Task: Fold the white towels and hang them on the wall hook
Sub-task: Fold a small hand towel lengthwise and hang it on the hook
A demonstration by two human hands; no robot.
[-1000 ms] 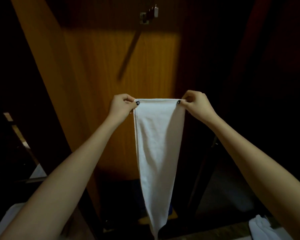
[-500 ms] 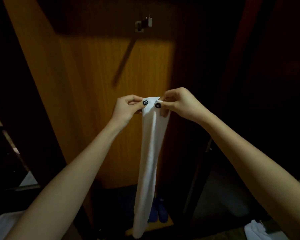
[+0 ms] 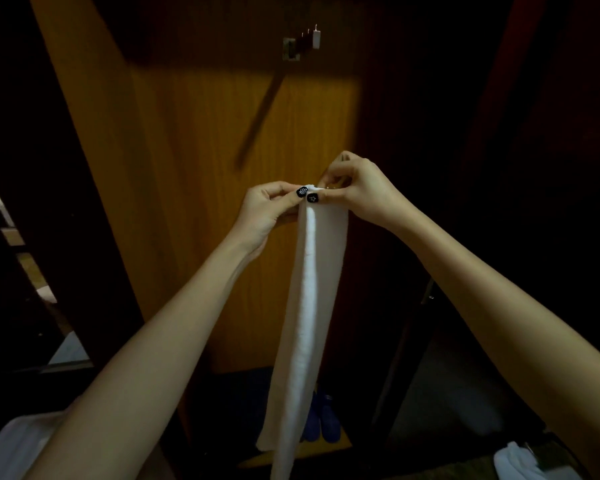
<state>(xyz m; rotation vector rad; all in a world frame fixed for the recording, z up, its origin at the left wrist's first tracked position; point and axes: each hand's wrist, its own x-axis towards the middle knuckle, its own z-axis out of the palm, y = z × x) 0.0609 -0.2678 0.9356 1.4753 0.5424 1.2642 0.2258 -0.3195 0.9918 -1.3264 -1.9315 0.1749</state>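
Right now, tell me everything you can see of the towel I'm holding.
The towel is white, soft-looking cloth, folded lengthwise into a long narrow strip. It hangs down freely, a thick bright edge toward the camera, a flatter layer to its right. Its lower end runs out of the bottom of the view. The left hand and right hand pinch its top end together. Nothing else seems to touch it; it hangs before the wood panel, below the hook.

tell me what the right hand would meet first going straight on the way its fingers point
The right hand points left, so it would meet the left hand first. Both pinch the top of the folded white towel, thumbnails side by side. Whether they touch is unclear.
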